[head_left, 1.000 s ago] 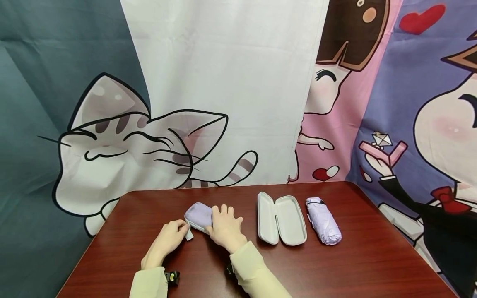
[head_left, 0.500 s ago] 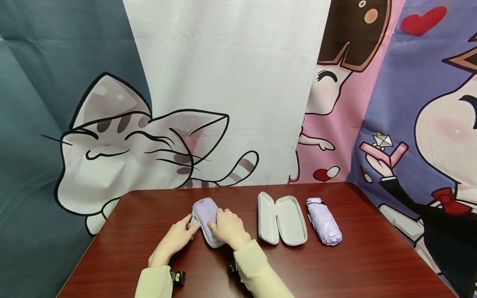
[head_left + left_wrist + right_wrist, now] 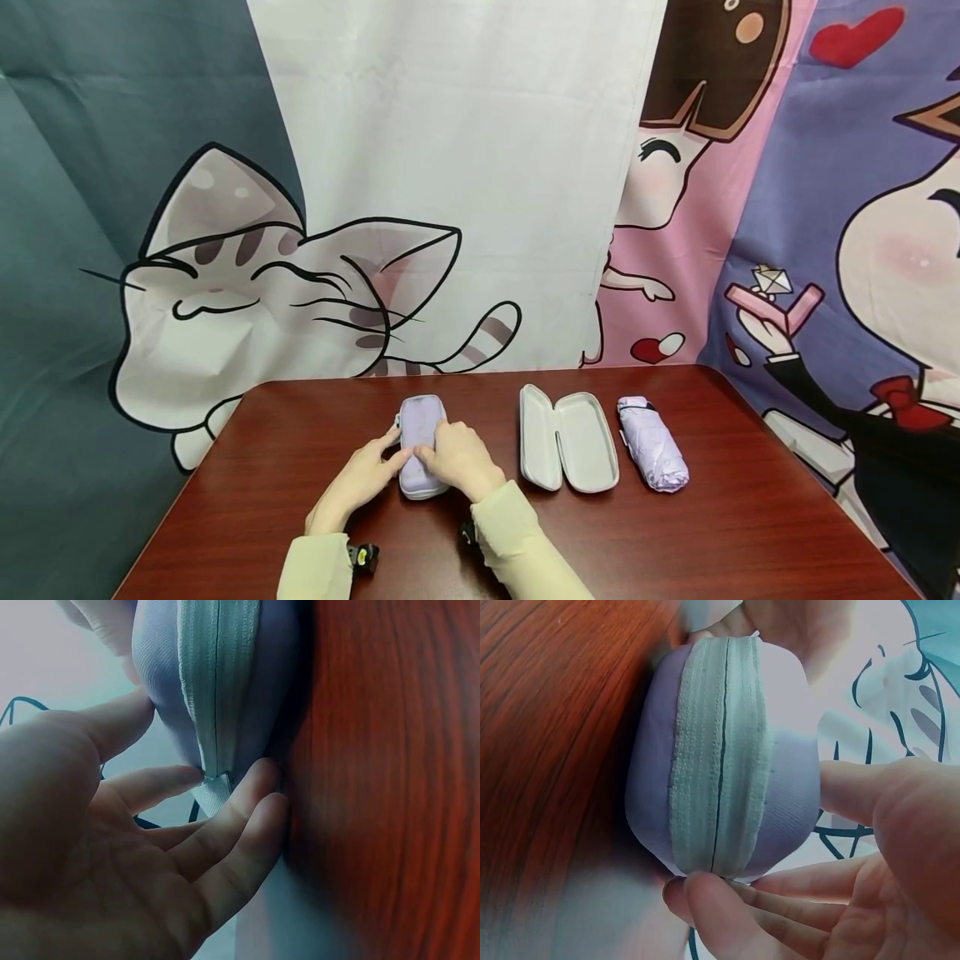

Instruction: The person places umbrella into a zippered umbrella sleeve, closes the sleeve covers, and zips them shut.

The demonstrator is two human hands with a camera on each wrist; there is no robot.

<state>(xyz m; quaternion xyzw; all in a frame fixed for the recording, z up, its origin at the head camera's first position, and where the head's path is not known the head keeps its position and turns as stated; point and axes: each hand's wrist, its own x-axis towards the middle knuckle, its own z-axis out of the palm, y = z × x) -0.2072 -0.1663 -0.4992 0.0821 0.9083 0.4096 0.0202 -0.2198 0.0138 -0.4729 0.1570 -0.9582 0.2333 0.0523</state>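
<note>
Lying flat on the table (image 3: 247, 500): one lavender pouch (image 3: 421, 427), in the far half; in the head view its long side runs from 12 to 6 o'clock.
Pouch looks: a rounded, padded oblong in soft fabric, smooth on top, with a fine weave visible up close.
Zip: one pale grey-white zip band (image 3: 727, 750) runs round the side, drawn closed along the stretch in the right wrist view.
Pull tab: one small pale tab (image 3: 213, 796), at the pouch's 10 o'clock corner.
Left hand (image 3: 360, 473): at the pouch's 8 o'clock; thumb on the upper face, fingertips against the zip side near the tab, lightly gripping the pouch.
Right hand (image 3: 462, 460): between the pouch's 3 and 4 o'clock, thumb on top and fingers curled over the far side, gripping the pouch.
Hands, counted: two, each with one pale yellow-green sleeve (image 3: 517, 542).
Case: one grey case (image 3: 585, 442), spread into two halves, well apart at the pouch's 3 o'clock.
Umbrella: one folded lilac umbrella (image 3: 654, 448) with a dark band, beyond the case, also towards 3 o'clock.
Backdrop: printed cloth (image 3: 465, 150) at 12 o'clock, behind the table.
</note>
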